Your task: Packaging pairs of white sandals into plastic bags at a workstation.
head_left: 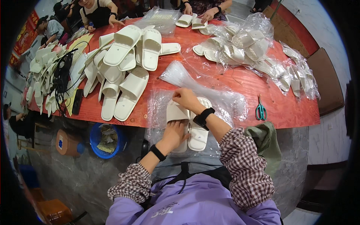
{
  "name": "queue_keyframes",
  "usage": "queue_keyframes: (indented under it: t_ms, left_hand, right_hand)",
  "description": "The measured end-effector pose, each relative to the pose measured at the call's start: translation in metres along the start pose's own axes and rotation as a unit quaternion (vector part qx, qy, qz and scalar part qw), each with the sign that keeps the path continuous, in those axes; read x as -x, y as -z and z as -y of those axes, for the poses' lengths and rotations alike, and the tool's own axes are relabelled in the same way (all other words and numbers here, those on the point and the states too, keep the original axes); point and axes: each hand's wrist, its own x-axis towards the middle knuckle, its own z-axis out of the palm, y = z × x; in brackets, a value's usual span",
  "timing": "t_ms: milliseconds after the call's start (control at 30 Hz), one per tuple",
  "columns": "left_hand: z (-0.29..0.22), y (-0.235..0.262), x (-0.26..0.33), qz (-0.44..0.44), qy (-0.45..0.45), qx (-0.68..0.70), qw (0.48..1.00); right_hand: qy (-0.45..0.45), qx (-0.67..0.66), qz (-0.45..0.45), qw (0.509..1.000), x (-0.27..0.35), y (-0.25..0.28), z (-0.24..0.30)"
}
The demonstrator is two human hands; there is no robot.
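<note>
- Head view: my left hand (174, 134) lies flat, fingers spread, on the heel end of a pair of white slippers (187, 123) at the near edge of the red table (247, 84).
- My right hand (186, 99) rests at the toe end of the pair, fingers curled; whether it pinches the clear bag (157, 112) there, I cannot tell.
- The pair lies side by side on that bag, which overhangs the table edge.
- A bundle of clear bags (178, 75) fans out just beyond my right hand.
- Green-handled scissors (260, 110) lie well to the right, near the edge.
- A heap of loose slippers (127, 63) fills the left; bagged slippers (243, 47) lie far right.
- A blue bin (107, 140) stands on the floor under the table.
- Other people's hands (204, 15) work at the far side.
</note>
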Motion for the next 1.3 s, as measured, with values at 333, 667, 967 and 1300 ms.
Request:
queue_keyframes:
  t_ms: [333,667,967,1300]
  left_hand:
    - [0.012,0.093,-0.016,0.030,0.057,0.207,0.976]
    - [0.035,0.014,-0.092,-0.080,0.121,0.541,0.829]
    - [0.041,-0.004,-0.088,-0.103,0.141,0.608,0.775]
    - [0.035,0.000,-0.089,-0.132,0.179,0.548,0.807]
  right_hand:
    - [0.000,-0.239,-0.129,0.962,0.054,0.023,-0.002]
    - [-0.052,-0.421,-0.199,0.883,0.066,-0.007,-0.016]
    - [-0.001,-0.448,-0.210,0.869,0.061,0.003,-0.028]
    - [-0.065,-0.388,-0.149,0.907,0.067,0.021,-0.013]
